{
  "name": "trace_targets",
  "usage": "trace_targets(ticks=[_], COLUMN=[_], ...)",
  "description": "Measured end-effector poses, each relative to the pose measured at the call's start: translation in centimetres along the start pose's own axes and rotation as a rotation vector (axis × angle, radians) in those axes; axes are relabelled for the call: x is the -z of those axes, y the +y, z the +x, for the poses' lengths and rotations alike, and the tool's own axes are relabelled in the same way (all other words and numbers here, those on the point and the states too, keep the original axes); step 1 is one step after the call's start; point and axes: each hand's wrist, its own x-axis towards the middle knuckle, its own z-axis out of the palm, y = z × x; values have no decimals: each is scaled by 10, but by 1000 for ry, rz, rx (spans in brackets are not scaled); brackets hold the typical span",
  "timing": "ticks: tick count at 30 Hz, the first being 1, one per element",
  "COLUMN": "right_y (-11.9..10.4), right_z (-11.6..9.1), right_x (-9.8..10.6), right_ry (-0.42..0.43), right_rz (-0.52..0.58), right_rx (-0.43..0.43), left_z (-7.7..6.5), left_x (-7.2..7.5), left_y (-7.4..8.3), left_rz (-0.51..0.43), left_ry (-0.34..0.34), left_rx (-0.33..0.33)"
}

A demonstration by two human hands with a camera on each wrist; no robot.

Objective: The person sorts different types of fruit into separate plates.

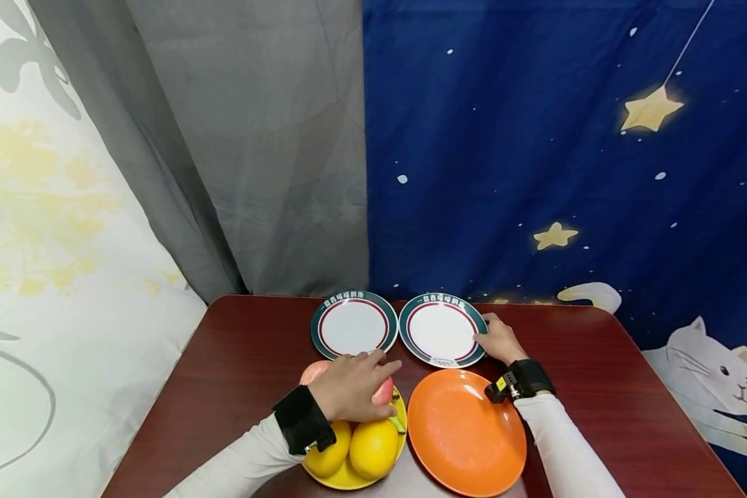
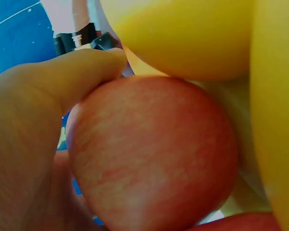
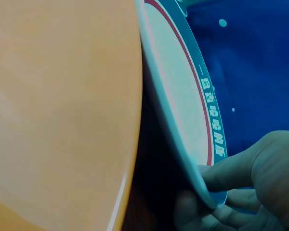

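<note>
Presently, we are listing: left hand, clasping a red apple over the near-left yellow plate; right hand, pinching the far-right green-rimmed plate by its right edge, seemingly steadying it; orange plate, lying near right.

Clad in long, plain white left sleeve, lightly creased near wrist, and matching right sleeve. Wrapped at left wrist in broad matte-black strap, fitted with small silver-toned piece at lower edge. Banded likewise at right wrist with wide black cuff, bearing boxy black camera, marked with bright yellow label and set beside small silver-toned fitting. Bare past bands at left hand and right hand.
</note>
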Motion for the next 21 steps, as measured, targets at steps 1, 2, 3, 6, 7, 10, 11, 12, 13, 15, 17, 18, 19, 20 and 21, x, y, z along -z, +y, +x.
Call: trace_targets(ticks=[1, 2, 3, 6, 7, 10, 11, 12, 13, 15, 17, 18, 19, 20, 21], right_y=[1, 2, 3, 4, 5, 6, 6, 6, 7, 6, 7, 7, 7, 7, 8], right_z=[0, 1, 1, 2, 1, 1, 0, 0, 0, -1, -1, -2, -2, -2, -2], right_x=[0, 0, 0, 2, 2, 2, 2, 2, 2, 3, 3, 3, 3, 3, 2], right_ry=[-1, 1, 2, 3, 3, 0, -2, -2, -1, -5, -8, -8, -9, -9, -10], right_rz=[4, 6, 6, 24, 23, 31, 34, 36, 41, 63, 75, 76, 77, 76, 73], right_rx=[2, 6, 14, 17, 17, 14, 13, 16, 17, 16, 14, 15, 17, 17, 18], left_z=[0, 0, 0, 0, 0, 1, 1, 1, 1, 1, 2, 3, 4, 5, 6], left_x=[-1, -1, -1, -1, -1, 0, 1, 1, 1, 2, 3, 4, 6, 9, 13], left_y=[0, 0, -1, -1, -1, 0, 0, 0, 0, 0, -1, -1, 0, 0, 2], left_rz=[-12, -22, -29, -53, -63, -91, -98, -101, -102, -105, -101, -94, -89, -81, -71], left_ry=[-15, -26, -36, -65, -77, -106, -112, -115, -118, -114, -94, -75, -51, -19, 13], left_rx=[3, 5, 6, 14, 19, 30, 31, 30, 28, 17, -4, -19, -36, -56, -73])
